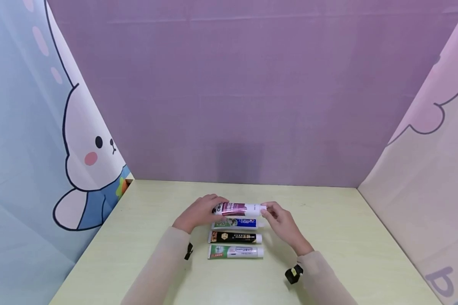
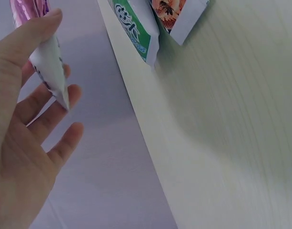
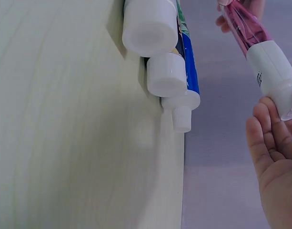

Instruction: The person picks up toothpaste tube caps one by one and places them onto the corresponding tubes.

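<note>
Both hands hold a pink-and-white toothpaste tube point(image 1: 234, 209) level above the far end of a column of tubes. At its flat crimped end, the left hand point(image 1: 202, 212) pinches it between thumb and fingers; the left wrist view shows that white end point(image 2: 53, 71) with the lower fingers spread. The right hand point(image 1: 284, 224) grips the white cap point(image 3: 274, 71) end with thumb and fingertips. Just below the held tube lies a blue-and-green toothpaste tube point(image 1: 246, 223), partly covered by it. Nearer come a black tube point(image 1: 236, 237) and a green-and-white tube point(image 1: 240, 252), caps pointing right.
The tubes lie on a pale wood-grain table point(image 1: 309, 233). A purple cloth wall point(image 1: 233, 93) rises behind its far edge. Printed cloth panels stand on both sides, the left one with a cartoon rabbit point(image 1: 91, 152). Black wrist cameras point(image 1: 294, 274) are strapped to both arms.
</note>
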A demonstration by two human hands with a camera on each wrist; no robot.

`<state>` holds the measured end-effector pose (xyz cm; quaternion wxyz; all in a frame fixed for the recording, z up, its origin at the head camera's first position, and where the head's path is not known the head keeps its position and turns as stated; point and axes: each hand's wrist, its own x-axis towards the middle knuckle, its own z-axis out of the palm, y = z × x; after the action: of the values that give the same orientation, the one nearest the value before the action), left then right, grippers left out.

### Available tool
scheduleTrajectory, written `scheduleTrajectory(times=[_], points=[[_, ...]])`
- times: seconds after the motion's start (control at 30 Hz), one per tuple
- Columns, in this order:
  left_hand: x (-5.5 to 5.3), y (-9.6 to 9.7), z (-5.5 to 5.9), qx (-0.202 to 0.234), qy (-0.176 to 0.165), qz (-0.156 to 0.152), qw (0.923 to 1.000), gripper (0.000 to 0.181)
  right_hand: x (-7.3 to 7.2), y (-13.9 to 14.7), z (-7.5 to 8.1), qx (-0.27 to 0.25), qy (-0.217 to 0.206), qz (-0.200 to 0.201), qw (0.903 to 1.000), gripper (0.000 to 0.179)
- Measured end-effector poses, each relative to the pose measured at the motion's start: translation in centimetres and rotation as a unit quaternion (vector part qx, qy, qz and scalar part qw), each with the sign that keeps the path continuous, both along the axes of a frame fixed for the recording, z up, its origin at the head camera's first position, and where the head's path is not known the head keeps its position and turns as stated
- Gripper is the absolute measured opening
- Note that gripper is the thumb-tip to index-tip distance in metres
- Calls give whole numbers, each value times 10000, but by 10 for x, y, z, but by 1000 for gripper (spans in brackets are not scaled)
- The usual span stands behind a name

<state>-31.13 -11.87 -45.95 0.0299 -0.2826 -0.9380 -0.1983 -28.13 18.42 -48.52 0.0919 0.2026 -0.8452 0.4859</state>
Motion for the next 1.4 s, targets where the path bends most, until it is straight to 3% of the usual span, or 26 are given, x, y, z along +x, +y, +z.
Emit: scheduleTrajectory(times=[0.17,0.33,0.47,0.63,0.9,1.17,1.4], points=[[-8,0,-6,177,-146,-57,9997,54,-8,2,-3,99,10,20,9999,26],[-17,2,-12,127,-380,57,9992,61,-19,5,-7,120,-352,52,9993,29],[-25,4,-16,117,-465,216,9986,56,-28,6,-9,241,-602,-16,9979,33],[-33,5,-23,-7,-480,224,9986,52,-38,6,-13,439,-821,-60,9956,38],[-43,5,-38,-85,-235,123,9996,58,-50,7,-25,515,-1210,-162,9912,38],[-51,8,-50,-407,-336,289,9982,61,-53,8,-33,345,-1511,-121,9878,39],[-51,12,-51,-718,-508,345,9955,62,-53,5,-35,532,-1586,-160,9858,37]])
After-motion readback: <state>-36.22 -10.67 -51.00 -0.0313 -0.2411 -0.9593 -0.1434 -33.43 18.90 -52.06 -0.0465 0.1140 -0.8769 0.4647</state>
